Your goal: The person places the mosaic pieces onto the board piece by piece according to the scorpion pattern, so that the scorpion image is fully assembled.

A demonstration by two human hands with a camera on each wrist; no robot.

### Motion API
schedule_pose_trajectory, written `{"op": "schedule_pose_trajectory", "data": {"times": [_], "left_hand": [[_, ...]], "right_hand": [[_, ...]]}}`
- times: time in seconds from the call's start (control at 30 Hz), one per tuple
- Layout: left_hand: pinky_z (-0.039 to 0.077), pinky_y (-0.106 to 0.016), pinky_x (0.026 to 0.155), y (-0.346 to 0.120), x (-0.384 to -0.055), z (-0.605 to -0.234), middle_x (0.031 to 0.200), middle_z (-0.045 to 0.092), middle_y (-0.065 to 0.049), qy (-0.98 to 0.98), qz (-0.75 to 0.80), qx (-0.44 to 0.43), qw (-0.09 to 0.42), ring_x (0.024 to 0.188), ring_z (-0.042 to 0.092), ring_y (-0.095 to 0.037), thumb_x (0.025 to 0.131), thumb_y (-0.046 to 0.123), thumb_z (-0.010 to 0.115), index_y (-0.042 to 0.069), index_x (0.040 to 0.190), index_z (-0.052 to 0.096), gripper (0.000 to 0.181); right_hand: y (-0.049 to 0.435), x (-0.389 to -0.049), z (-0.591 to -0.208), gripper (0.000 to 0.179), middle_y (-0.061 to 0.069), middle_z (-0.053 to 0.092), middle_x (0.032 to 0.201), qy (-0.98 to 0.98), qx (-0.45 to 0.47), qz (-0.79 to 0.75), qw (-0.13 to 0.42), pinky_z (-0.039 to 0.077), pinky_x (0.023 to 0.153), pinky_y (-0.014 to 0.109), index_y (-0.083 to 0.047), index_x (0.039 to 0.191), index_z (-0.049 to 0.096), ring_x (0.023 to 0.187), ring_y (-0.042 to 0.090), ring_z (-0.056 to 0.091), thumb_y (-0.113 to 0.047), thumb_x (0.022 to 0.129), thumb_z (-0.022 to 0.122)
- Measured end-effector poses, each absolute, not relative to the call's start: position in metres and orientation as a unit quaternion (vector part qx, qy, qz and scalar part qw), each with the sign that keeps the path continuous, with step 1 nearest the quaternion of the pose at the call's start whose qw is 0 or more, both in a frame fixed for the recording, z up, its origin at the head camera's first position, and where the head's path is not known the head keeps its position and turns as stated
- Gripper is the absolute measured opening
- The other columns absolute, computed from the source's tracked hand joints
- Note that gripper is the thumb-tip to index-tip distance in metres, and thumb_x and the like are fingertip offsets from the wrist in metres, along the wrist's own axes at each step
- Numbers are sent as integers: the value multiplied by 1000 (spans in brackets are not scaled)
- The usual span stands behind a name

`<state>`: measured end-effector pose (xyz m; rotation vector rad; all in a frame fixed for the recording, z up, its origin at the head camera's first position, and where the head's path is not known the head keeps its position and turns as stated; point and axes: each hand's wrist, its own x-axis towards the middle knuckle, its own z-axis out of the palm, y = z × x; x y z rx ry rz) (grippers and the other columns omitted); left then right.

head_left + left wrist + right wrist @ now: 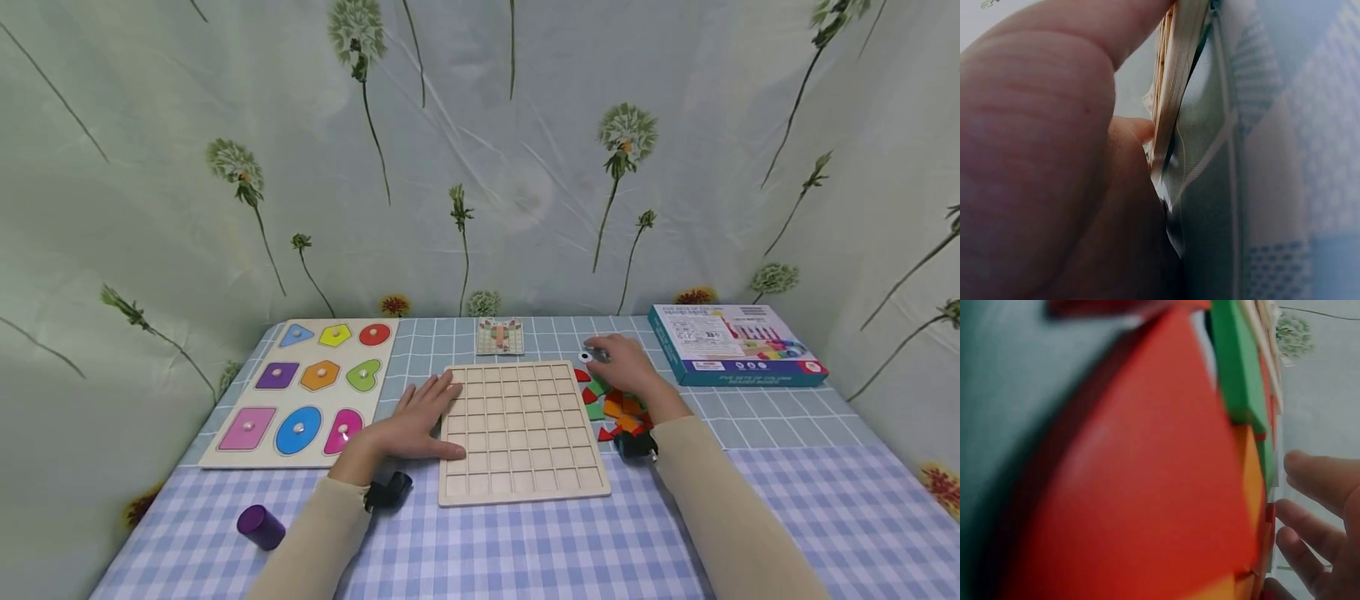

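Observation:
My left hand (416,421) rests on the left edge of a wooden grid board (525,433), fingers spread and thumb over the board's lower left. In the left wrist view the thumb (1041,125) fills much of the picture beside the board's edge (1175,81). My right hand (628,365) reaches over a pile of flat coloured wooden pieces (615,408), its fingertips beside a round white eye piece (585,357). In the right wrist view its fingers (1313,528) are loosely bent and apart, with nothing visible between them; a red piece (1141,469) looms close.
A pattern card (500,337) lies behind the board. On the left are a shape puzzle board (255,393) with several knobbed pieces and a purple cylinder (260,527). A boxed toy set (738,343) lies at the back right. A flowered curtain (517,183) hangs behind the table.

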<state>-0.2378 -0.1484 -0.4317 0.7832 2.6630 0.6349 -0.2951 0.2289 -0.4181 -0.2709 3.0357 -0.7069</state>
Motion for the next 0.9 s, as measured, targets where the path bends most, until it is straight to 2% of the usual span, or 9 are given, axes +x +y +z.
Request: {"op": "schedule_pose_trajectory", "data": {"times": [0.17, 0.4, 0.63, 0.9], "left_hand": [[-7, -58, 125, -150, -238, -435, 171, -2, -6, 925, 223, 270, 146, 158, -4, -32, 80, 60, 72, 14, 161, 17, 108], [-5, -60, 125, -149, -237, -433, 171, 1, -7, 924, 229, 269, 145, 158, -2, -33, 81, 59, 72, 13, 161, 20, 106], [-3, -60, 125, -147, -235, -429, 171, 2, -7, 926, 224, 264, 149, 158, -2, -33, 81, 57, 73, 14, 160, 21, 104], [-4, -60, 126, -146, -236, -429, 171, 1, -5, 927, 223, 260, 153, 158, -2, -32, 80, 59, 73, 16, 161, 20, 105]], "right_hand": [[223, -298, -418, 35, 25, 57, 133, 977, -85, -195, -4, 45, 102, 58, -10, 130, 65, 117, 42, 50, -21, 97, 62], [221, -297, -418, 27, 22, 56, 134, 978, -55, -202, 6, 44, 104, 58, -13, 123, 69, 118, 40, 47, -19, 97, 64], [224, -299, -419, 28, 21, 61, 124, 968, -32, -247, 10, 50, 100, 52, -8, 121, 67, 108, 36, 52, -17, 94, 68], [227, -298, -418, 25, 17, 65, 111, 963, -13, -268, 12, 53, 91, 43, -8, 117, 63, 99, 31, 55, -18, 94, 69]]}}
